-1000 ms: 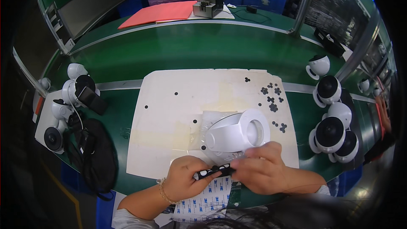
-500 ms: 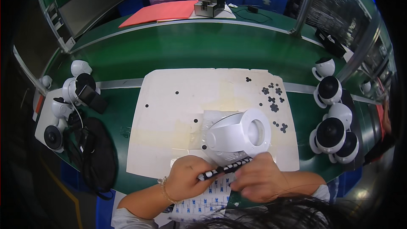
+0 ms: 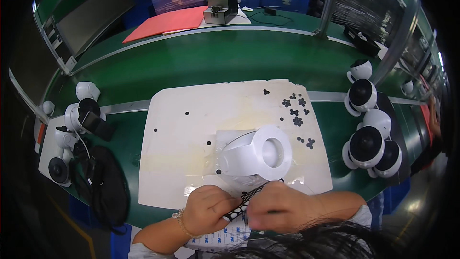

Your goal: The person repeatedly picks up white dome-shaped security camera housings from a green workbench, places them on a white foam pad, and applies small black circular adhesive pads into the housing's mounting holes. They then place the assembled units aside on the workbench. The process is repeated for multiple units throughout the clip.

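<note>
My left hand (image 3: pixel 208 211), with a beaded bracelet at the wrist, is closed on the near end of a black sheet with white round spots (image 3: pixel 235 212). The sheet slants up and away to the right. Over its right part is my right hand (image 3: pixel 278 207), fingers curled in and blurred; whatever they pinch is hidden. Below the hands shows white backing paper with blue print (image 3: pixel 220 239). Just beyond them a white camera housing (image 3: pixel 239 156) lies on its side on a clear plastic bag, its ring-shaped base (image 3: pixel 286 156) facing right.
Small black round pads (image 3: pixel 298 121) lie singly and in clusters on the cream board (image 3: pixel 167 163). White-and-black cameras (image 3: pixel 366 147) stand at the right. More cameras (image 3: pixel 67 137), a cable and a black pouch (image 3: pixel 112 187) are at the left. A metal box (image 3: pixel 221 9) sits at the back.
The view has shifted a little. My right hand has moved nearer to my left along the spotted sheet, its fingers now blurred. The sheet is tilted more steeply.
</note>
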Available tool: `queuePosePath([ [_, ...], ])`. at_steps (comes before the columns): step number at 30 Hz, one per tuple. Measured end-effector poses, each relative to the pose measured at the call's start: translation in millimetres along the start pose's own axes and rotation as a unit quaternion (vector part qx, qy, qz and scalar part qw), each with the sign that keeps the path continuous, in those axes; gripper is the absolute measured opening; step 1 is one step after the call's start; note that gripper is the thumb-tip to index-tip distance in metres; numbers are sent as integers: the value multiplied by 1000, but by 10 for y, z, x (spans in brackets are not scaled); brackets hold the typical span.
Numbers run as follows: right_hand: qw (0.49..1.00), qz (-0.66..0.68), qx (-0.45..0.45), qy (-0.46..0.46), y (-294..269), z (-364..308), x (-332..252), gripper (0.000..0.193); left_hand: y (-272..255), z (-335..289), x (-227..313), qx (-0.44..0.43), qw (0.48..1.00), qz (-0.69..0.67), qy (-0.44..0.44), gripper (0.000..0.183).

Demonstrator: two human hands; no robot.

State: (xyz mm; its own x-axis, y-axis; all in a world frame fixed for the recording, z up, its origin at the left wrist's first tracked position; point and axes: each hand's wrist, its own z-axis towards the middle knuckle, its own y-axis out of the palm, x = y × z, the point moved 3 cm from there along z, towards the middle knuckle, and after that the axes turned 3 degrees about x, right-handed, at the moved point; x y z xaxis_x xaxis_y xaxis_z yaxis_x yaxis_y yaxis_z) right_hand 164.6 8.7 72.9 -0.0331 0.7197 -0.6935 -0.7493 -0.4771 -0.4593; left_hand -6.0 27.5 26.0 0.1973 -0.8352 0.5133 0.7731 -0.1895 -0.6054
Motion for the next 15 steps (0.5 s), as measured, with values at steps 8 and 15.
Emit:
queuePosePath([
  [8,955,-46,282,76,-607,-115,391,56,-6,261,187,60,989,133,19,29],
  [15,943,102,250,194,-684,-144,538,62,28,154,137,-50,989,137,-2,25],
])
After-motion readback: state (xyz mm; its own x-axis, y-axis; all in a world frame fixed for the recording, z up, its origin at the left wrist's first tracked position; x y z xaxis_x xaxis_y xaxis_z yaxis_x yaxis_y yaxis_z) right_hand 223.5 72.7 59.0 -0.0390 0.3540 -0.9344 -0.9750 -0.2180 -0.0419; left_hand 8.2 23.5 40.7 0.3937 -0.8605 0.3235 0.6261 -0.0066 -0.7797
